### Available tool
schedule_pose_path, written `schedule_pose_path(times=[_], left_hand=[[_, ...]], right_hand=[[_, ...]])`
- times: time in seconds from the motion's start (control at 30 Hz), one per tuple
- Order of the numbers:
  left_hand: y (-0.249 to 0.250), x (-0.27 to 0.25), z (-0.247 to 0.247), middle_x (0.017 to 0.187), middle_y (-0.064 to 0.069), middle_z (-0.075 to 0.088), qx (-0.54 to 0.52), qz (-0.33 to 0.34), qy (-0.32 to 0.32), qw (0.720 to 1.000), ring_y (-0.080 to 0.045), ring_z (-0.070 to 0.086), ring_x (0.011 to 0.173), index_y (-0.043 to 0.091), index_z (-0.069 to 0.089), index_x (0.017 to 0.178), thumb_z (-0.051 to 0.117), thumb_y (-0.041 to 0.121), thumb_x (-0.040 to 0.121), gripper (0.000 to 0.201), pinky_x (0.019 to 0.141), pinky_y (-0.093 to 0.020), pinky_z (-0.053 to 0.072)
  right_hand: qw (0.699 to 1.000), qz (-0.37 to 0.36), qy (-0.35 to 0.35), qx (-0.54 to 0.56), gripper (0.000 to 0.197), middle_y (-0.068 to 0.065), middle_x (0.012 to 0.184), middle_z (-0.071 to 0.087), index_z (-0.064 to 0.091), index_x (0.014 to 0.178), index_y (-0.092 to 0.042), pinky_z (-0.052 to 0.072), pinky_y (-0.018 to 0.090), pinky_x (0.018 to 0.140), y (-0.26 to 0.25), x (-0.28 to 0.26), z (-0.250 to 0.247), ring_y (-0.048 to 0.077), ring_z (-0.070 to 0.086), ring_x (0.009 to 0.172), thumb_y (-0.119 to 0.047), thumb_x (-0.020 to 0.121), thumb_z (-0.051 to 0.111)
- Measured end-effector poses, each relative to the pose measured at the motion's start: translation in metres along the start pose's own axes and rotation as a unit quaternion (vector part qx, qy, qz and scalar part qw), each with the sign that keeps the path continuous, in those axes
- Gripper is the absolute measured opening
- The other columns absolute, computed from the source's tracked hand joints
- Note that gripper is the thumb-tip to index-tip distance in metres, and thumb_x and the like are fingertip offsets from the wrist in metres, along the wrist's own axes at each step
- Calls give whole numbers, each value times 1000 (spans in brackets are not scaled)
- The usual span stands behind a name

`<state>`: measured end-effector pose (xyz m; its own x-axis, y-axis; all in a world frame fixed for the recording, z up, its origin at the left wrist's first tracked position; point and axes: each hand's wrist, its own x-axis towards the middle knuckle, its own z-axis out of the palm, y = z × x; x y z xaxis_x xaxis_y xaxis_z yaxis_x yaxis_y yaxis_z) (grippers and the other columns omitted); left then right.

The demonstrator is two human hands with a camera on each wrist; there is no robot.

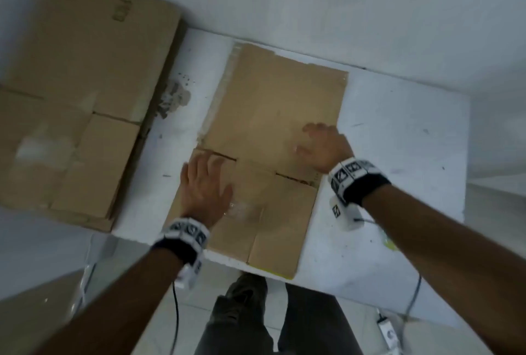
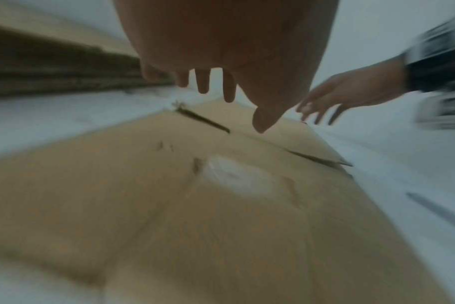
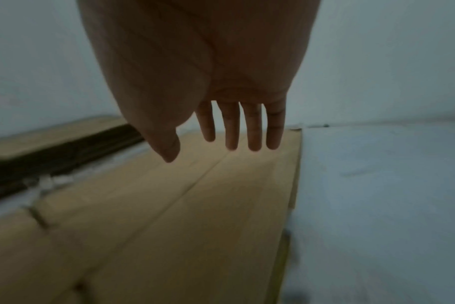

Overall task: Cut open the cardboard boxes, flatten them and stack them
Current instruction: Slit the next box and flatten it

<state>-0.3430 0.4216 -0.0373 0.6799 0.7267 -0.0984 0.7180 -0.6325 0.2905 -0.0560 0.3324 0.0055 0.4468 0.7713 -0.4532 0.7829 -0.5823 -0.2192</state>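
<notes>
A white table (image 1: 398,155) carries everything. On its left part lies a stack of flattened boxes (image 1: 74,92), reaching over the table's left edge. Beside it, in the middle, one flattened box (image 1: 273,98) lies flat on the table, apart from the stack. The left hand (image 1: 205,184) is over the near left flap of this box, fingers straight and spread. The right hand (image 1: 324,147) is over its right edge, fingers straight and slightly apart. Neither hand holds anything; whether they touch the cardboard, I cannot tell.
</notes>
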Motion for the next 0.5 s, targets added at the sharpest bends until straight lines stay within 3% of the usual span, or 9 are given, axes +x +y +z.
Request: schedule_pose_path(times=[0.03,0.07,0.13,0.2,0.3,0.4,0.5], left_hand=[[16,-28,8,153,-18,42,-24,-47,19,998,-43,39,140,14,51,140,70,48,85,68,114,-64,29],[34,-52,16,158,-17,35,-46,-104,-2,993,-43,32,145,17,46,145,68,58,84,76,115,-67,24],[63,-82,35,169,-13,9,-87,-220,-89,968,-42,8,155,25,23,159,59,78,80,102,120,-69,6],[78,-96,57,171,-11,-13,-86,-275,-124,949,-39,-13,156,27,0,163,42,96,73,121,121,-69,-5],[82,-94,83,168,-13,-26,-40,-281,-132,950,-39,-28,152,24,-13,163,35,107,61,140,119,-69,-13],[77,-90,98,169,-16,-20,-15,-286,-113,952,-42,-21,154,22,-8,164,39,107,59,143,119,-71,-9],[81,-93,91,170,-16,-13,-18,-285,-120,951,-41,-16,155,22,0,165,40,108,58,142,119,-69,-12]], right_hand=[[999,-27,0,-37,65,14,149,43,38,148,-18,41,48,104,0,23,-6,37,43,131,-50,95,57],[995,-53,-18,-82,74,16,157,31,30,153,-20,37,52,108,0,45,-10,40,37,137,-53,94,59],[984,-79,-71,-144,94,15,168,-2,8,160,-29,19,62,118,0,85,-11,46,10,150,-63,89,61],[984,-53,-92,-146,104,14,166,-18,-6,160,-31,4,68,118,6,111,-2,47,-10,151,-73,87,54],[989,-51,-45,-129,105,19,164,-23,-14,159,-26,-3,71,116,29,121,26,46,-18,150,-84,86,32],[989,-86,-1,-117,103,23,164,-18,-11,159,-24,-6,73,114,44,122,47,49,-15,150,-87,85,20],[988,-73,-4,-133,103,24,164,-17,-11,160,-23,-2,75,113,40,123,40,50,-14,150,-87,84,18]])
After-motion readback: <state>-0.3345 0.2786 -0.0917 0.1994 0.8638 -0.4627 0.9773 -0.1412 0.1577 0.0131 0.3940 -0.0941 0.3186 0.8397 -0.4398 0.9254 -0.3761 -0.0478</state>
